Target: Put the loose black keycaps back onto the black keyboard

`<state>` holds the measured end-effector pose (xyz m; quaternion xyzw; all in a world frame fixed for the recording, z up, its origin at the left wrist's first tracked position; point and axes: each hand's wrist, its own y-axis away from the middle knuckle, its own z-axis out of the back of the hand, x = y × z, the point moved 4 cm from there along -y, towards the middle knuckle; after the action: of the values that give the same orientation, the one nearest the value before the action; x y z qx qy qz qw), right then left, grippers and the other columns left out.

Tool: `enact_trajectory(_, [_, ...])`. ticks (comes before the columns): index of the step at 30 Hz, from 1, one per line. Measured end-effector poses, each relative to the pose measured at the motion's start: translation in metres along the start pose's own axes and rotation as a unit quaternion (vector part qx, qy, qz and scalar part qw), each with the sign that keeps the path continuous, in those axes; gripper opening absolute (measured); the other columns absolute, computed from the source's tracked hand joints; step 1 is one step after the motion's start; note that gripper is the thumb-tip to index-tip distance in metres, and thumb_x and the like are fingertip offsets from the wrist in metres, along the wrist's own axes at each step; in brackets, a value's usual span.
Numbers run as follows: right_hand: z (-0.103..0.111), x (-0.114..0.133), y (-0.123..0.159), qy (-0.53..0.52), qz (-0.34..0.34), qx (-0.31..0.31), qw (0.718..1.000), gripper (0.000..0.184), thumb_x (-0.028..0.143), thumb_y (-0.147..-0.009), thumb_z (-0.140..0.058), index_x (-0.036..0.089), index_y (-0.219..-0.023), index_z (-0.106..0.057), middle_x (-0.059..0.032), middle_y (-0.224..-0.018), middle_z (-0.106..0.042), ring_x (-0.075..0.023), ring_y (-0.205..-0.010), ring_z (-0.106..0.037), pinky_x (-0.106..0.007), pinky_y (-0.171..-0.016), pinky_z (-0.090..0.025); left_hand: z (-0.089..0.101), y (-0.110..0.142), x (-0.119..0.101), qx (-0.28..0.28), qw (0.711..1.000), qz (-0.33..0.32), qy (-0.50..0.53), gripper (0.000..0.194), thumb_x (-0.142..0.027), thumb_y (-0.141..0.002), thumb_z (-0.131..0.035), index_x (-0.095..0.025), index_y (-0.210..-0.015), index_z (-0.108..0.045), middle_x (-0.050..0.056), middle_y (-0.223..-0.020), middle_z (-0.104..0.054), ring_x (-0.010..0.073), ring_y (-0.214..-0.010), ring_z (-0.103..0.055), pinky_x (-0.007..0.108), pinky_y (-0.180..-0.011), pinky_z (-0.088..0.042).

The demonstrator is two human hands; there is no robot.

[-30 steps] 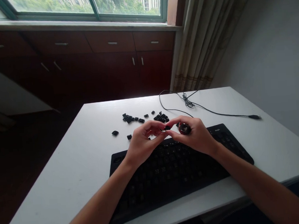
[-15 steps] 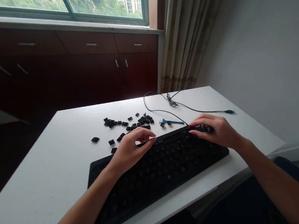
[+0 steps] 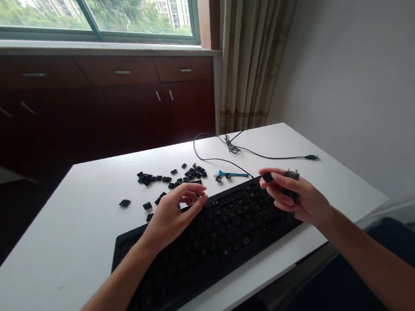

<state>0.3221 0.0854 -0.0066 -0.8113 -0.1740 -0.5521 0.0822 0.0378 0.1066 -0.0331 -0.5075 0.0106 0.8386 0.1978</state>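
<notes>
A black keyboard [image 3: 213, 240] lies across the white table [image 3: 74, 240]. My left hand [image 3: 172, 215] rests on its upper left part, fingers loosely curled, holding nothing. My right hand [image 3: 296, 199] hovers over the keyboard's right end. It pinches a small black keycap [image 3: 268, 177] between thumb and fingertips and also holds a dark tool [image 3: 291, 185] in the palm. Several loose black keycaps [image 3: 170, 178] lie scattered on the table beyond the keyboard.
A blue tool [image 3: 233, 174] lies just behind the keyboard. The black keyboard cable [image 3: 264, 157] runs to a plug near the table's right edge. Dark wooden cabinets [image 3: 100, 101] under a window and a curtain [image 3: 253, 53] stand behind the table.
My hands parted from in front of me. The right hand went to the keyboard's right end and then lifted with a keycap in its fingers. The left hand settled on the keyboard.
</notes>
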Motion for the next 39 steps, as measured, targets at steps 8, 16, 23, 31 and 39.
enact_trajectory(8, [-0.054, -0.027, -0.051, 0.026, -0.153, 0.113, 0.981, 0.030, 0.035, -0.091, -0.067, 0.019, -0.117, -0.070, -0.0043, -0.083, -0.064, -0.0021, -0.050, -0.035, -0.014, -0.041, -0.023, 0.003, 0.007, -0.021, -0.055, 0.990, -0.125, 0.025, 0.042, -0.025, -0.086, -0.073, -0.023, -0.126, -0.061, 0.004, -0.097, -0.068, 0.0129, -0.080, -0.061, 0.028, -0.074, -0.055])
enact_trajectory(16, [-0.076, -0.041, -0.078, 0.038, -0.160, 0.139, 0.977, 0.030, 0.038, -0.091, -0.068, 0.015, -0.109, -0.068, 0.0066, -0.054, -0.042, -0.0041, -0.047, -0.030, -0.014, -0.039, -0.020, 0.009, 0.009, -0.025, -0.101, 0.983, -0.141, 0.052, 0.045, -0.026, -0.081, -0.079, -0.020, -0.123, -0.062, 0.003, -0.092, -0.068, 0.0109, -0.075, -0.058, 0.025, -0.069, -0.054])
enact_trajectory(23, [-0.069, -0.046, -0.059, 0.021, -0.152, 0.096, 0.983, 0.031, 0.037, -0.090, -0.070, 0.020, -0.115, -0.064, 0.0074, -0.056, -0.040, -0.0050, -0.048, -0.030, -0.014, -0.039, -0.021, 0.004, 0.009, -0.029, -0.083, 0.982, -0.140, 0.095, 0.037, -0.026, -0.081, -0.079, -0.015, -0.113, -0.064, 0.005, -0.091, -0.071, 0.0115, -0.074, -0.062, 0.025, -0.066, -0.054])
enact_trajectory(31, [-0.076, -0.057, -0.049, -0.001, -0.115, 0.089, 0.989, 0.022, 0.034, -0.090, -0.069, 0.023, -0.109, -0.065, 0.0078, -0.054, -0.043, -0.0040, -0.043, -0.031, -0.014, -0.037, -0.021, 0.006, 0.008, -0.030, -0.070, 0.978, -0.152, 0.124, 0.029, -0.025, -0.080, -0.078, -0.015, -0.105, -0.066, 0.006, -0.091, -0.070, 0.0120, -0.073, -0.063, 0.026, -0.065, -0.054])
enact_trajectory(39, [-0.072, -0.059, -0.043, 0.018, -0.084, 0.092, 0.992, 0.013, 0.032, -0.092, -0.068, 0.025, -0.103, -0.066, 0.0064, -0.056, -0.047, -0.0046, -0.042, -0.036, -0.016, -0.038, -0.025, 0.006, 0.010, -0.032, -0.060, 0.975, -0.170, 0.128, 0.024, -0.020, -0.080, -0.078, -0.015, -0.100, -0.067, 0.005, -0.090, -0.068, 0.0120, -0.074, -0.061, 0.027, -0.065, -0.054])
